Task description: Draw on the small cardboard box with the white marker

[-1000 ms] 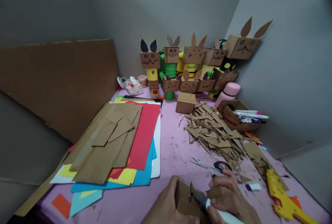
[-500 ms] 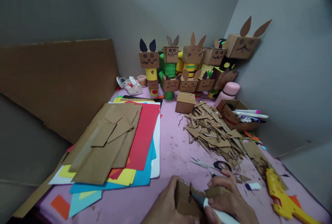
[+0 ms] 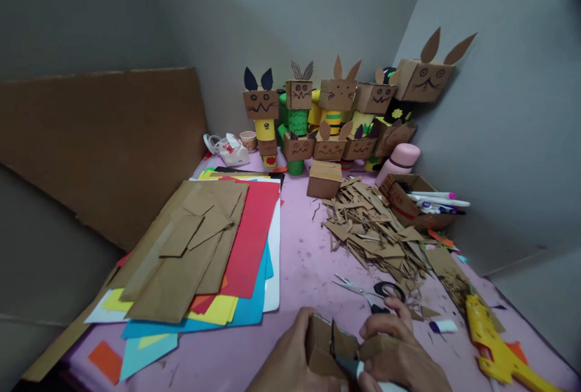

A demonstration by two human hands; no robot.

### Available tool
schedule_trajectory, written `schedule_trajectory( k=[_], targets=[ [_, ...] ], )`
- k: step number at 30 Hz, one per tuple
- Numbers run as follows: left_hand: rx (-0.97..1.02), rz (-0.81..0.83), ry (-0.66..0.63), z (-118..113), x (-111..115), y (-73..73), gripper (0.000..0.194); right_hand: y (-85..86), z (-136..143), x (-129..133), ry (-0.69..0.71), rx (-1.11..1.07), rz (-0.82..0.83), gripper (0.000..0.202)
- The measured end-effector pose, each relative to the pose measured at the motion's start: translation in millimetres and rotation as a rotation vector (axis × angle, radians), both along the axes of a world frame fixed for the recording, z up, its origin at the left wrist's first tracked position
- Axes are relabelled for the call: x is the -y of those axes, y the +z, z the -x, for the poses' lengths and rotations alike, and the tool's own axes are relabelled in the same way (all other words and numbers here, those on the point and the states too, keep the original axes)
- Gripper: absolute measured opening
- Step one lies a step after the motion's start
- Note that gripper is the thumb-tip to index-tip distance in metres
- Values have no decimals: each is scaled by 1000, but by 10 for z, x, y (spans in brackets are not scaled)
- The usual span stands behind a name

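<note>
At the bottom edge, my left hand (image 3: 290,362) grips a small brown cardboard box (image 3: 324,346) from its left side. My right hand (image 3: 402,356) presses against the box's right side and holds a white marker (image 3: 363,371) whose dark tip touches the box's front face. Scissors (image 3: 370,291) with black handles lie open on the pink table (image 3: 304,259) just beyond my right fingers. A white marker cap (image 3: 445,326) rests to the right of that hand.
Sheets of coloured paper and brown card (image 3: 200,247) are stacked at left. A heap of cardboard scraps (image 3: 376,231) lies right of centre, with a box of markers (image 3: 424,204) behind. Cardboard animal figures (image 3: 336,114) line the back corner. A yellow glue gun (image 3: 492,346) lies at right.
The marker has slid lower and nearer along the box face, and my right fingers have curled closer over the box. Everything else on the table is unchanged.
</note>
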State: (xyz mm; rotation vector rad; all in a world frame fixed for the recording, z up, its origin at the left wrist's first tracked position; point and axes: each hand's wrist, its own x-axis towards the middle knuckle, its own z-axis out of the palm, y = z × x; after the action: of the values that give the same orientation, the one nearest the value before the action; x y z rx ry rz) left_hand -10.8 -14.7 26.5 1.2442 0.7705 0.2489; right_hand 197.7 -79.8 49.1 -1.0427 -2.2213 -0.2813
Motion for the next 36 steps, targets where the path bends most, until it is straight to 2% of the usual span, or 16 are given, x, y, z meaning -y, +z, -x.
schedule_trajectory(
  k=[8, 15, 22, 31, 33, 36],
  targets=[
    [44, -27, 6, 2, -18, 51, 60, 5, 70, -44, -47, -122, -83, 15],
    [11, -61, 2, -1, -23, -6, 59, -15, 83, -29, -140, -188, -205, 9],
    [64, -55, -5, 23, -12, 19, 61, 8, 64, -19, -183, -186, -220, 6],
    [35, -58, -10, 23, -19, 41, 63, 19, 72, -32, -153, -191, -209, 9],
    [63, -49, -9, 21, -18, 68, 60, 17, 122, -36, -166, -244, -221, 8],
    [91, -22, -4, 21, -18, 106, 54, 28, 249, -55, -244, -433, -222, 12]
  ],
)
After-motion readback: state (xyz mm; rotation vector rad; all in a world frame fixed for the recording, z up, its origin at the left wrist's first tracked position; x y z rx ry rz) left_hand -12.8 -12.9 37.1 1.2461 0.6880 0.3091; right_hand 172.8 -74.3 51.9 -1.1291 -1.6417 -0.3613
